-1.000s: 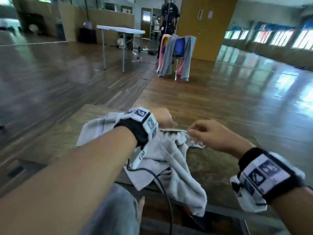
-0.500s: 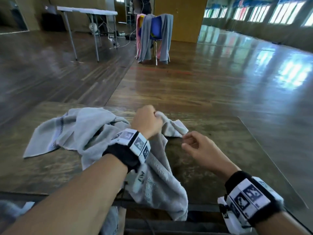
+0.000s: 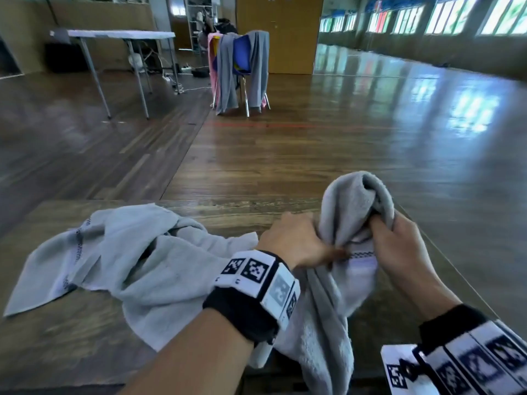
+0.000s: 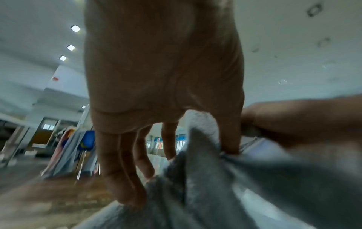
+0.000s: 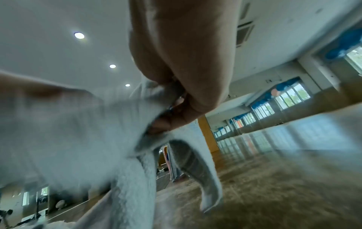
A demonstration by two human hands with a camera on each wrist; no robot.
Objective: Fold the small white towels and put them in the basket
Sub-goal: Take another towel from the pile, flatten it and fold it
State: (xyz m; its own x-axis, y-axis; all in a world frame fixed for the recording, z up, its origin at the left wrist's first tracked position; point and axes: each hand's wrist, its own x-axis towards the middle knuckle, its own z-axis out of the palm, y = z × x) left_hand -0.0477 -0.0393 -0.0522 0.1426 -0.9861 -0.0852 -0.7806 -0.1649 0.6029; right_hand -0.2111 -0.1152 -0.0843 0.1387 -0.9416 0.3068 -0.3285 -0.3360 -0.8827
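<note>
Two small pale grey-white towels are on a worn wooden table (image 3: 228,215). One towel (image 3: 128,260) lies crumpled at the left, with dark stitched bands near its ends. The second towel (image 3: 353,201) is bunched and raised at the right, its lower part hanging over the table's near edge. My left hand (image 3: 333,253) pinches its banded hem, and my right hand (image 3: 373,226) grips a fold just beside it. In the right wrist view my curled fingers (image 5: 176,120) clamp the held towel (image 5: 88,139). The left wrist view shows that towel (image 4: 215,186) under my fingers (image 4: 121,178). No basket is in view.
Beyond the table's far edge is glossy wooden floor. A chair (image 3: 242,69) draped with grey and pink cloths stands a few metres ahead, and a white folding table (image 3: 114,34) stands to its left. The table's right edge runs close to my right wrist.
My right hand has taken hold of the towel. Both hands have lifted it up and to the right, away from the other towel, which stays at the left.
</note>
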